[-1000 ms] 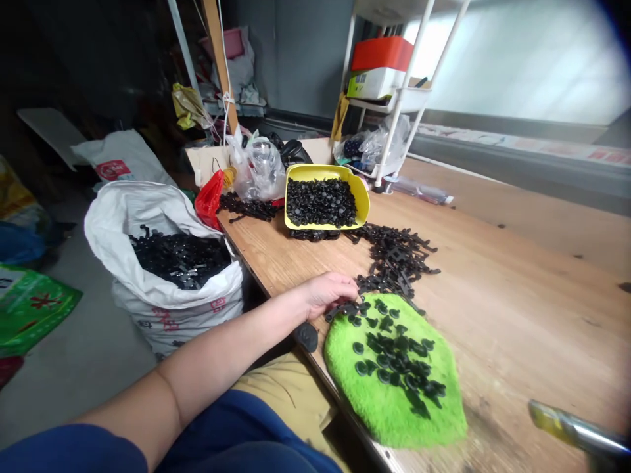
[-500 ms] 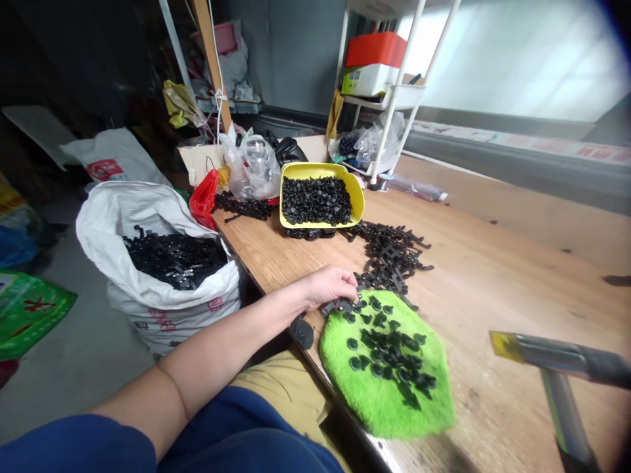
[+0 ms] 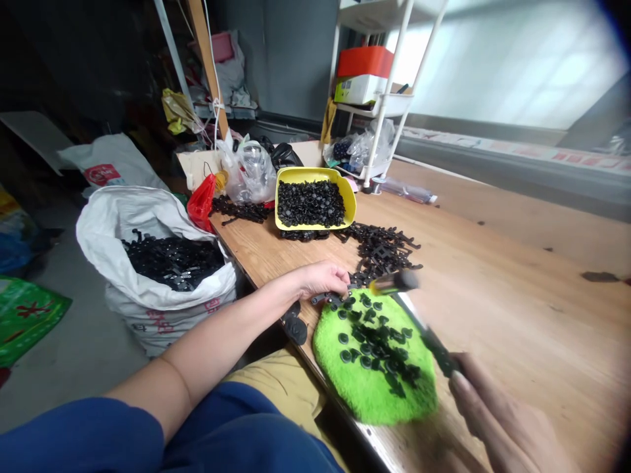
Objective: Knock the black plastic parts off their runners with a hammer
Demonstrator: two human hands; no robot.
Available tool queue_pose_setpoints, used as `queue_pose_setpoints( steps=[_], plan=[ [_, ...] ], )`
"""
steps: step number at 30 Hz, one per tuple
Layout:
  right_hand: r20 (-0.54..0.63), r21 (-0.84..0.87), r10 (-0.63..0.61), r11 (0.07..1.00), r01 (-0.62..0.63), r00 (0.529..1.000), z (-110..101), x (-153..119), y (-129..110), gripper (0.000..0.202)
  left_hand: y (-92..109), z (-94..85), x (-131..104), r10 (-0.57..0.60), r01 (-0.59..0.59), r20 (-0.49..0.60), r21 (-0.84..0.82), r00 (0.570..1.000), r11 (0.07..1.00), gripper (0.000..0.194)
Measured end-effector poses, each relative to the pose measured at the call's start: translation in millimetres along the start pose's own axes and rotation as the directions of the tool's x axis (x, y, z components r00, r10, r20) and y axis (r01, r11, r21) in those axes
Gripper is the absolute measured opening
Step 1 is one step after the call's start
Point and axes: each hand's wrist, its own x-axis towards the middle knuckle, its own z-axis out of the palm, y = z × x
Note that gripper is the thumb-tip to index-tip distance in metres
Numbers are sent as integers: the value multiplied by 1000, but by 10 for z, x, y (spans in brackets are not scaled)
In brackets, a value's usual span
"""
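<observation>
My left hand (image 3: 326,279) rests at the upper left edge of a fuzzy green mat (image 3: 340,387), its fingers pinched on a black plastic part (image 3: 320,297). At the lower right, my right hand (image 3: 497,414) is wrapped round the handle of a hammer (image 3: 408,281), blurred by motion. The hammer's head, with a yellow end, hangs over the mat's top edge, just right of my left hand. Scattered over the mat are several small round black pieces (image 3: 365,362). Black strip-like parts (image 3: 382,249) lie piled beyond it.
A yellow tray (image 3: 351,200) full of small black pieces sits farther back on the wooden table (image 3: 517,315). Left of the table stands a white sack (image 3: 93,230) of black parts. Plastic bags (image 3: 254,171) and a white shelf rack (image 3: 377,141) are behind.
The hammer has swung left from the right side to above the mat's top edge, and my right hand has come into view. My left hand still pinches the black part.
</observation>
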Motion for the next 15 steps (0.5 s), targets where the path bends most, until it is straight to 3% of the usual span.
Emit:
queue_pose_setpoints(
  steps=[3, 10, 15],
  plan=[
    [90, -117, -125, 984, 135, 988, -16, 169, -146, 28, 16, -5, 9, -8, 7, 12, 37, 1000, 999, 8],
    [168, -271, -95, 953, 138, 981, 77, 197, -194, 26, -7, -28, 28, -12, 11, 8, 50, 1000, 999, 8],
    [136, -119, -49, 991, 66, 989, 89, 221, -216, 26, 29, -19, 19, -36, 36, 3, 68, 999, 997, 8]
  ],
)
